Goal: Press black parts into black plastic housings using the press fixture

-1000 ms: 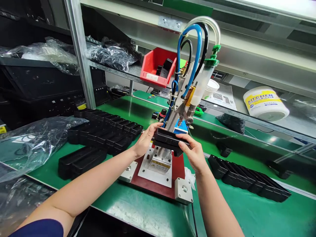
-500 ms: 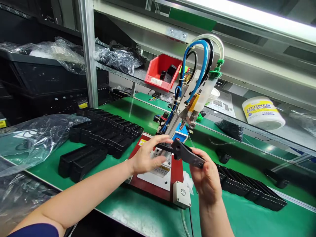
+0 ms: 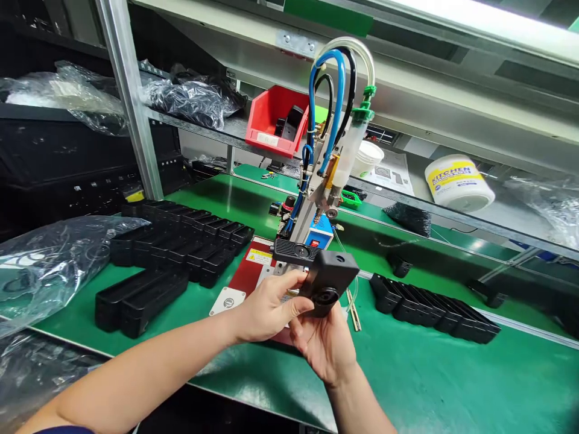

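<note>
At the left side, a plastic bag lies on the green table, and beside it stand many black cases, close together. Next comes the left hand, which pinches the left edge of one case between thumb and fingers. This case is raised above the table, tilted, in front of the machine, with a round lens toward the person. The right hand is under its lower end, palm upward; its thumb is hidden, so one cannot tell whether it grips. Farther right stands a slanting row of cases.
</note>
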Available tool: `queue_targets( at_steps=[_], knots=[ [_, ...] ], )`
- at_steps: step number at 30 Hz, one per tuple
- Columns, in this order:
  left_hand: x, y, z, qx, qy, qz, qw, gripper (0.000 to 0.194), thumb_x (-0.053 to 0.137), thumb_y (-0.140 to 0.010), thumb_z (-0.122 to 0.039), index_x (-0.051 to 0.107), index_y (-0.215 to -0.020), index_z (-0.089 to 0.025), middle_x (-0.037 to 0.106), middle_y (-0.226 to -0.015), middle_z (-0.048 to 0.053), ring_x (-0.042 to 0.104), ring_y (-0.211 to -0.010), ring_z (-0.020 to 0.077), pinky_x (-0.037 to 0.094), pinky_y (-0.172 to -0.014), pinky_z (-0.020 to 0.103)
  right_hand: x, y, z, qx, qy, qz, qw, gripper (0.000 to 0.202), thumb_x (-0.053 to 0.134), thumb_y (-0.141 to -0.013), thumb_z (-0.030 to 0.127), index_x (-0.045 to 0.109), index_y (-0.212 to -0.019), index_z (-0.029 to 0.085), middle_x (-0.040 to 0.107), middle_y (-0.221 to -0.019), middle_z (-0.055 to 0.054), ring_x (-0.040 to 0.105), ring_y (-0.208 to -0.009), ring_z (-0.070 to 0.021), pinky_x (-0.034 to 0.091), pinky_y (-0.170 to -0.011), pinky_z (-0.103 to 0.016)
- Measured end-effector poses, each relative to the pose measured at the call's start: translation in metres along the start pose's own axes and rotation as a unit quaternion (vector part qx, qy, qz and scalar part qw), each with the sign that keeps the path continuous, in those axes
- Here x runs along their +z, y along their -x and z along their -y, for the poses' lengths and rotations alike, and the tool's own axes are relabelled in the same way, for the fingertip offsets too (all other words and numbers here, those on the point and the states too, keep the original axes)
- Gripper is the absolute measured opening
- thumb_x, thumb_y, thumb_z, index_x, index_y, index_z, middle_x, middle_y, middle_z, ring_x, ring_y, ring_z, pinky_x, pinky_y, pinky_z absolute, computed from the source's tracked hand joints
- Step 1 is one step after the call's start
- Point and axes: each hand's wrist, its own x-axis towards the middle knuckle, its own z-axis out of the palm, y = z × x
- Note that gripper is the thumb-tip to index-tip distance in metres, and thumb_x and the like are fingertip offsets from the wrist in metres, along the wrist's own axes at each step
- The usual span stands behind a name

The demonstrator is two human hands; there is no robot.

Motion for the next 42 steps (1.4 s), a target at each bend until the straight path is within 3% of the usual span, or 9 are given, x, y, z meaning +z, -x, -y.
queue_targets(
  at_steps=[5, 10, 18, 23, 26, 29, 33, 36, 42],
  knots=[
    [-0.003, 0.002, -0.017, -0.02, -0.006, -0.015, 1.0, 0.034, 0.056, -0.091, -0.042, 0.061, -0.11, -0.014, 0.067, -0.099, 0.01, 0.065, -0.083, 0.0172, 0.055, -0.071, 0.027, -0.022, 0.005, 0.014, -0.097, 0.127, -0.068, 0.985, 0.037, 0.051, -0.089, 0.058, 0.062, -0.096, 0.023, 0.062, -0.084, -0.005, 0.053, -0.06, -0.0136, 0.045, -0.046, -0.024],
    [-0.008, 0.003, -0.029, -0.078, -0.139, 0.014, 0.987, 0.028, 0.053, -0.092, -0.038, 0.064, -0.103, -0.014, 0.068, -0.083, 0.004, 0.061, -0.07, 0.0147, 0.049, -0.061, 0.024, -0.036, 0.011, 0.051, -0.171, 0.209, -0.106, 0.957, 0.046, 0.047, -0.089, 0.064, 0.06, -0.106, 0.023, 0.064, -0.085, -0.005, 0.056, -0.065, -0.0151, 0.036, -0.042, -0.021],
    [-0.006, 0.009, -0.03, 0.06, -0.474, 0.036, 0.878, 0.024, 0.052, -0.094, -0.034, 0.062, -0.108, -0.016, 0.069, -0.091, 0.007, 0.066, -0.081, 0.02, 0.052, -0.072, 0.03, -0.014, 0.015, 0.081, -0.137, 0.525, -0.072, 0.837, 0.042, 0.059, -0.082, 0.063, 0.063, -0.09, 0.021, 0.061, -0.076, 0.0, 0.048, -0.056, -0.0116, 0.04, -0.05, -0.025],
    [-0.013, 0.005, -0.03, 0.17, -0.516, -0.031, 0.839, 0.04, 0.049, -0.093, -0.048, 0.063, -0.108, -0.014, 0.067, -0.111, 0.013, 0.063, -0.101, 0.0251, 0.051, -0.089, 0.039, -0.014, 0.013, 0.08, -0.202, 0.516, -0.039, 0.832, 0.031, 0.064, -0.083, 0.052, 0.063, -0.079, 0.021, 0.065, -0.082, -0.003, 0.058, -0.073, -0.0165, 0.047, -0.063, -0.028],
    [-0.024, -0.008, -0.026, 0.186, -0.467, -0.089, 0.86, 0.051, 0.035, -0.096, -0.054, 0.062, -0.112, -0.014, 0.065, -0.119, 0.015, 0.06, -0.11, 0.0244, 0.049, -0.096, 0.039, -0.021, 0.003, 0.081, -0.29, 0.484, -0.012, 0.825, 0.021, 0.069, -0.082, 0.044, 0.068, -0.081, 0.023, 0.066, -0.102, -0.006, 0.061, -0.098, -0.0215, 0.05, -0.085, -0.034],
    [-0.036, -0.026, -0.018, 0.152, -0.417, -0.131, 0.887, 0.053, 0.026, -0.1, -0.049, 0.064, -0.107, -0.012, 0.07, -0.099, 0.011, 0.066, -0.09, 0.0183, 0.052, -0.078, 0.029, -0.03, -0.017, 0.084, -0.332, 0.492, 0.0, 0.805, 0.018, 0.07, -0.082, 0.039, 0.069, -0.093, 0.025, 0.065, -0.109, -0.006, 0.059, -0.107, -0.0224, 0.048, -0.092, -0.037],
    [-0.049, -0.051, -0.01, 0.171, -0.473, -0.187, 0.844, 0.055, 0.03, -0.098, -0.053, 0.066, -0.099, -0.012, 0.07, -0.093, 0.01, 0.065, -0.086, 0.0215, 0.049, -0.077, 0.034, -0.044, -0.049, 0.089, -0.361, 0.505, 0.002, 0.784, 0.034, 0.07, -0.082, 0.042, 0.064, -0.112, 0.027, 0.063, -0.115, -0.005, 0.057, -0.11, -0.0226, 0.045, -0.098, -0.04],
    [-0.058, -0.064, -0.004, 0.141, -0.502, -0.187, 0.833, 0.056, 0.028, -0.098, -0.055, 0.067, -0.1, -0.016, 0.071, -0.096, 0.01, 0.064, -0.09, 0.0232, 0.049, -0.08, 0.036, -0.055, -0.067, 0.088, -0.344, 0.508, -0.013, 0.79, 0.043, 0.069, -0.082, 0.045, 0.06, -0.12, 0.026, 0.061, -0.122, -0.006, 0.055, -0.114, -0.0233, 0.042, -0.103, -0.042],
    [-0.064, -0.068, 0.009, 0.074, -0.44, -0.169, 0.879, 0.05, 0.03, -0.1, -0.047, 0.07, -0.101, -0.017, 0.068, -0.094, 0.009, 0.065, -0.089, 0.0209, 0.05, -0.079, 0.033, -0.066, -0.077, 0.077, -0.336, 0.493, -0.02, 0.802, 0.043, 0.065, -0.084, 0.046, 0.061, -0.121, 0.025, 0.06, -0.126, -0.006, 0.053, -0.119, -0.0237, 0.044, -0.102, -0.04]
  ],
)
